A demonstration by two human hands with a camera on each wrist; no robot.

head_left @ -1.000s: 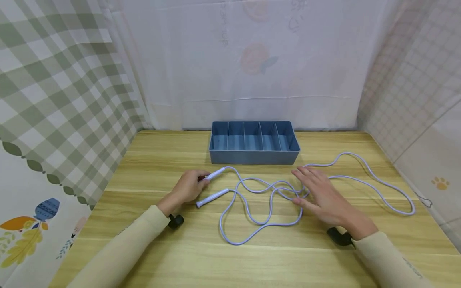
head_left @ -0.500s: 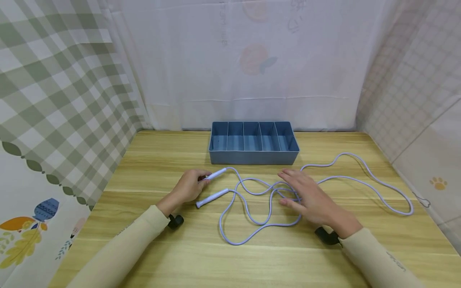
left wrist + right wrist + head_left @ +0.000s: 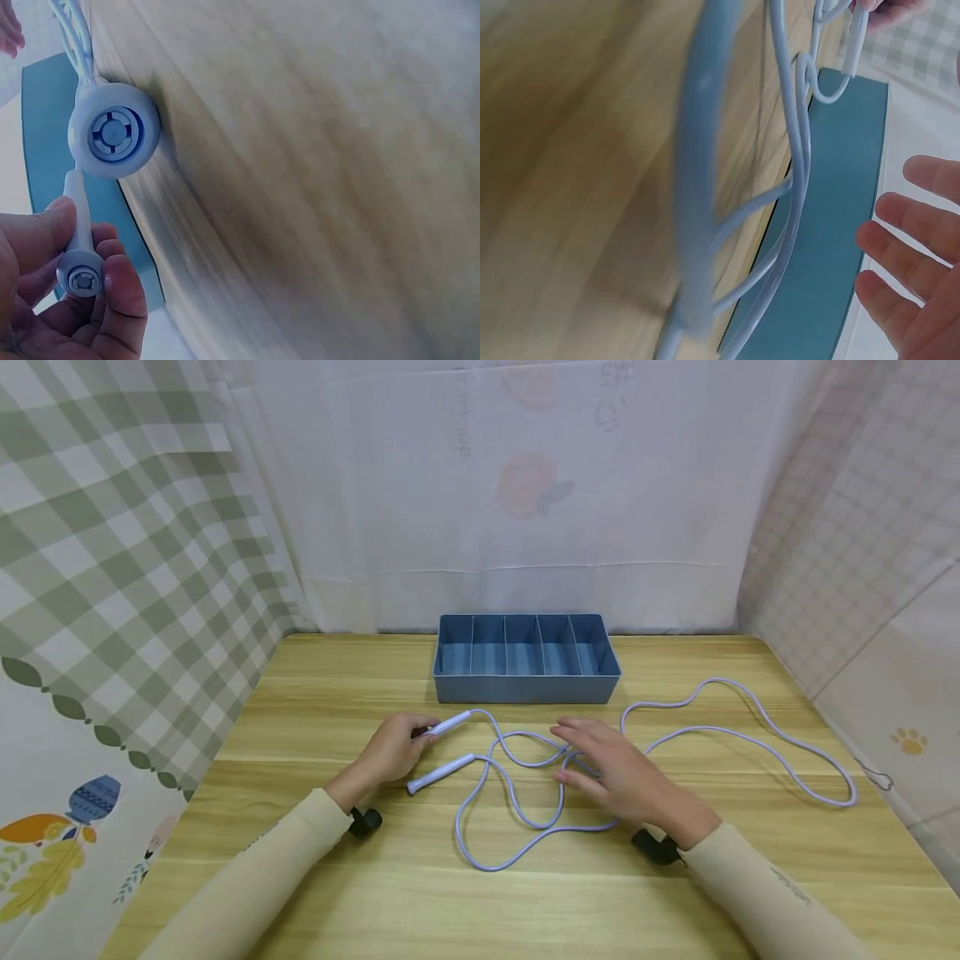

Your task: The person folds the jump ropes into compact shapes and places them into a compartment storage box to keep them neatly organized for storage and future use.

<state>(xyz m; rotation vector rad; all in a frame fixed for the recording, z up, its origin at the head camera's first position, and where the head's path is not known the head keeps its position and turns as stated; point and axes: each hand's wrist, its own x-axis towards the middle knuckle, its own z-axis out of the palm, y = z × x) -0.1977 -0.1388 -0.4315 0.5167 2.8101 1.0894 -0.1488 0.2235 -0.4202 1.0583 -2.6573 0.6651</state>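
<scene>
A pale lilac jump rope (image 3: 551,831) lies in loose, crossing loops on the wooden table. My left hand (image 3: 393,747) pinches one of its handles (image 3: 452,722) between thumb and fingers; the left wrist view shows the grip around this slim handle (image 3: 78,217) near its capped end. Just below, the second handle (image 3: 441,773) rests on the table, its round end large in the left wrist view. Over the middle loops hovers my right hand (image 3: 618,768), fingers extended and holding nothing. In the right wrist view its fingers (image 3: 900,262) are spread beside the rope strands (image 3: 799,142).
Behind the rope stands a blue-grey box (image 3: 527,689) with several compartments, near the back edge of the table. One long rope loop (image 3: 795,743) reaches far to the right. Checked cloth (image 3: 150,527) hangs on the left, and pale cloth (image 3: 450,510) covers the back.
My right hand has moved left across the rope, from its right side to over the middle loops. The left hand stays in place on the handle.
</scene>
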